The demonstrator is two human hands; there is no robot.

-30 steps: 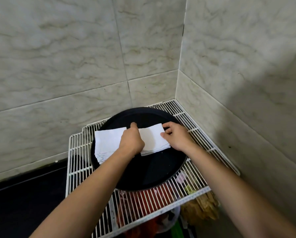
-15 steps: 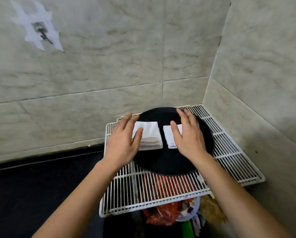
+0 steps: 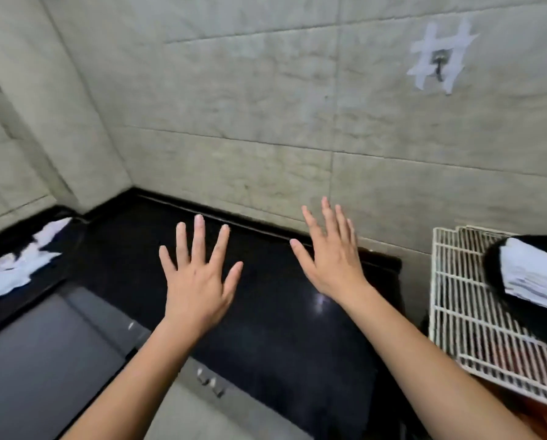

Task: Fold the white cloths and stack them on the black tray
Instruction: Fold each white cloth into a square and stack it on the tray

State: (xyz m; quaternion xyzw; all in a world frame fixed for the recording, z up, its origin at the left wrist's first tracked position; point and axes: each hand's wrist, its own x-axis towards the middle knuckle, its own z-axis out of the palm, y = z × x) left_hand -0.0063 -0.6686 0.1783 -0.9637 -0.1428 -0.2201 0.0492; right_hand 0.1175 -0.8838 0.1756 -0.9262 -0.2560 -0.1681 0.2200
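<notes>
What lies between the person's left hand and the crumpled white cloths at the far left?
Only bare black countertop separates the left hand from the crumpled white cloths, as the head view shows.

Plenty of passing room across the black worktop [image 3: 265, 312] in the middle, from 6 up toward 12. Tiled wall [image 3: 265, 106] shuts off 12. Crumpled white cloths [image 3: 14, 271] sit out at 9; the wire rack [image 3: 459, 306] carrying the black tray [image 3: 496, 265] blocks 3.

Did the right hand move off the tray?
Yes. The right hand was over the black tray; now it is left of the white wire rack, open over the black counter.
</notes>
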